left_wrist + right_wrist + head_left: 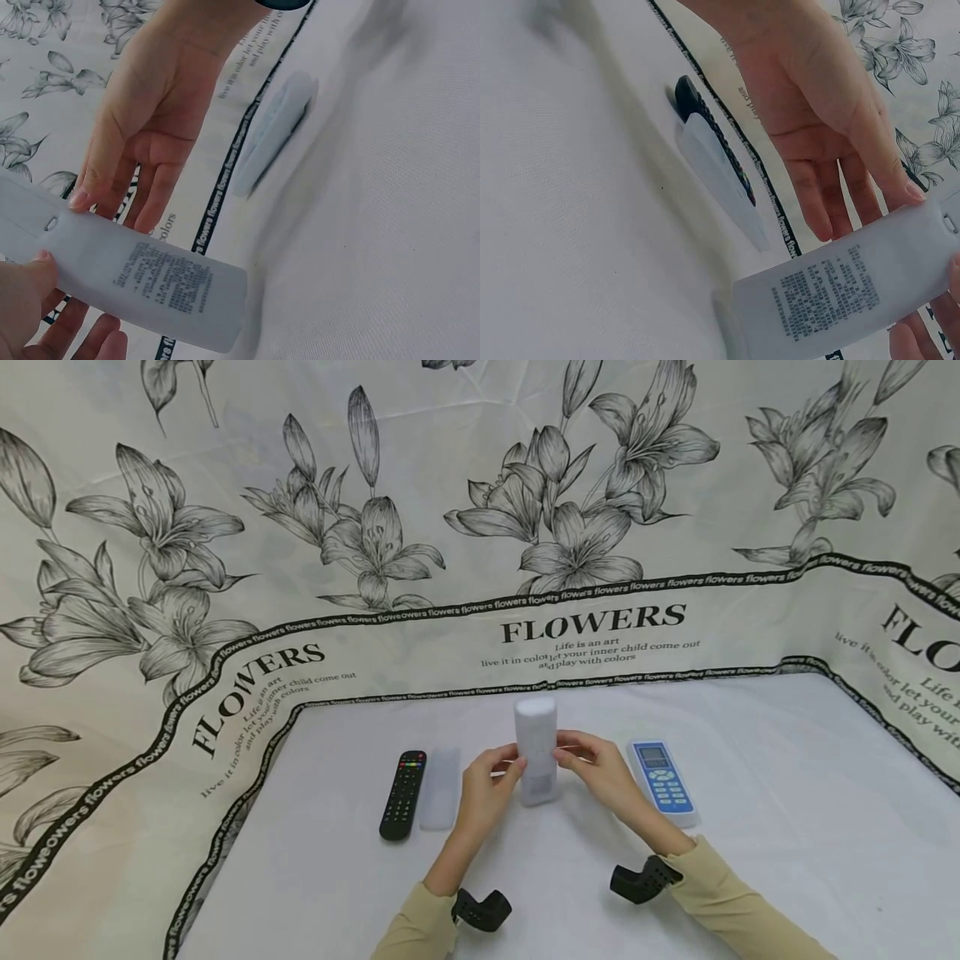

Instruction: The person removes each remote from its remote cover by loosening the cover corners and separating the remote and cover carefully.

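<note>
Forearms [742, 902] reach in from the near side, the left hand [487, 787] and right hand [602, 768] angled inward, each grip pinching a long edge of the white remote [536, 735], held upright between them over the counter [300, 893], printed back facing the near side. A pale flat piece [440, 789] and black remote [402, 796] lie left of the hands and a blue-faced remote [662, 777] just right of them; there is more room farther right, while flowered fabric [420, 652] rises along the counter's far edge.

the white remote [536, 739] blocks between the fingers [157, 195], black remote [403, 795] and case [440, 795] left of them, blue remote [662, 777] right, free cloth [558, 877] nearer.
</note>
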Available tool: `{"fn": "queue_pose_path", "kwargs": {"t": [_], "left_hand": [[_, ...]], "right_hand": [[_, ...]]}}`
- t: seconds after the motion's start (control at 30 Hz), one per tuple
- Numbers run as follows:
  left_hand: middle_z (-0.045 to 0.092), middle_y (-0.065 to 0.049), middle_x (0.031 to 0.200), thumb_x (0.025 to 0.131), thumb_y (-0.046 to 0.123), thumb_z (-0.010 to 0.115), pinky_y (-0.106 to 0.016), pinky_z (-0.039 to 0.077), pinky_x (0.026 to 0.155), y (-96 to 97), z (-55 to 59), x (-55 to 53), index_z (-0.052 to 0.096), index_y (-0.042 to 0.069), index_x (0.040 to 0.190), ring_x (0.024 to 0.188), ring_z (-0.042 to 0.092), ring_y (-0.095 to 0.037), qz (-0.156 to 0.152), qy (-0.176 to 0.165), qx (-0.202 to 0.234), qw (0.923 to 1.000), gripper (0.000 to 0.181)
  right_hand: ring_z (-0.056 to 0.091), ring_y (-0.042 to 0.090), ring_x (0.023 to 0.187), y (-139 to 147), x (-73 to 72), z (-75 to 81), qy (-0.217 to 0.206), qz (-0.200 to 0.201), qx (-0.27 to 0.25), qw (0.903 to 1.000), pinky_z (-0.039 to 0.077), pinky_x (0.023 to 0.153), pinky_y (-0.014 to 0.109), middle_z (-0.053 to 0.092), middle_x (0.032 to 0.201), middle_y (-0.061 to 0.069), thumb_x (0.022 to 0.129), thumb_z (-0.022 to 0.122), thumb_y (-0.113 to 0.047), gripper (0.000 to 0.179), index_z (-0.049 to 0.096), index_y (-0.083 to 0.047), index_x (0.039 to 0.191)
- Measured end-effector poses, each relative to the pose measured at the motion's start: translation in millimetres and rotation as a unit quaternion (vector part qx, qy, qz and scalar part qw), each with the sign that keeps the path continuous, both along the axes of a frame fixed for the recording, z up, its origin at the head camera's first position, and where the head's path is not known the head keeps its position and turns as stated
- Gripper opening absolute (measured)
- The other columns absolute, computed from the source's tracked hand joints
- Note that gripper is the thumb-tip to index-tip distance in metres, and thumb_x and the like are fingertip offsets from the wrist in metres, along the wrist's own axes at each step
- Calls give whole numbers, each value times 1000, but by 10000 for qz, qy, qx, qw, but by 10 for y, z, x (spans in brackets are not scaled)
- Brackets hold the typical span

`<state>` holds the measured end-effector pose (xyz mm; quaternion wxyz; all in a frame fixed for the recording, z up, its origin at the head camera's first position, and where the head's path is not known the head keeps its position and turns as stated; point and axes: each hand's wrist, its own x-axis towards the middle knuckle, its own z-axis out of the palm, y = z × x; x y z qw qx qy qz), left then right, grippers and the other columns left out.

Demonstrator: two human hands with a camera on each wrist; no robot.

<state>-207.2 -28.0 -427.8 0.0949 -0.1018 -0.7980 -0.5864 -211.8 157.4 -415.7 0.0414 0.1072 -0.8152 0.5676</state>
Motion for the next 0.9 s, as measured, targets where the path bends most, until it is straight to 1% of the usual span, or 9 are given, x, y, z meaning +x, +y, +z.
{"fn": "queue_pose_path", "kwargs": {"t": [0.17,0.33,0.5,0.6,0.67,0.77,0.9], "left_hand": [[71,-13,103,91,19,65,-26,57,76,11,-14,2,69,3,113,89,68,-23,135,-39,36,9999,27],[71,-13,100,91,21,66,-21,56,69,17,-33,3,70,3,111,83,68,-20,275,-123,134,9995,27],[71,-15,96,91,20,66,-17,55,62,19,-51,-2,70,1,110,76,65,-14,239,-264,355,9987,27],[71,-15,94,91,20,66,-18,56,61,16,-67,-2,69,1,111,73,63,-10,213,-399,447,9980,28],[71,-15,93,91,20,66,-19,56,60,12,-85,0,69,1,111,71,62,-8,215,-473,478,9975,28],[70,-14,92,91,20,66,-20,56,59,8,-102,2,69,2,111,70,61,-8,255,-605,522,9965,28],[70,-12,92,90,19,67,-20,56,56,7,-123,4,70,0,110,69,61,-8,330,-745,478,9955,27]], "right_hand": [[63,35,108,-17,-1,-8,-118,20,-213,9997,57,83,28,59,127,26,95,60,-14,39,56,6,127],[66,33,104,-37,8,-11,-291,47,-395,9988,57,81,26,59,123,28,95,59,-14,39,55,8,127],[68,23,98,-45,8,-19,-426,103,-443,9981,58,79,26,60,121,29,95,59,-11,39,54,9,128],[67,16,94,-45,7,-31,-501,144,-483,9975,58,78,26,60,119,30,94,58,-6,40,52,10,130],[66,14,93,-45,7,-47,-552,191,-505,9970,58,77,26,59,118,31,93,58,-4,41,50,11,131],[66,16,93,-50,9,-70,-610,272,-532,9963,58,77,25,59,117,32,92,59,-2,44,48,12,132],[67,25,95,-53,14,-101,-672,421,-429,9959,58,77,27,58,117,33,91,60,-1,46,46,14,132]]}}
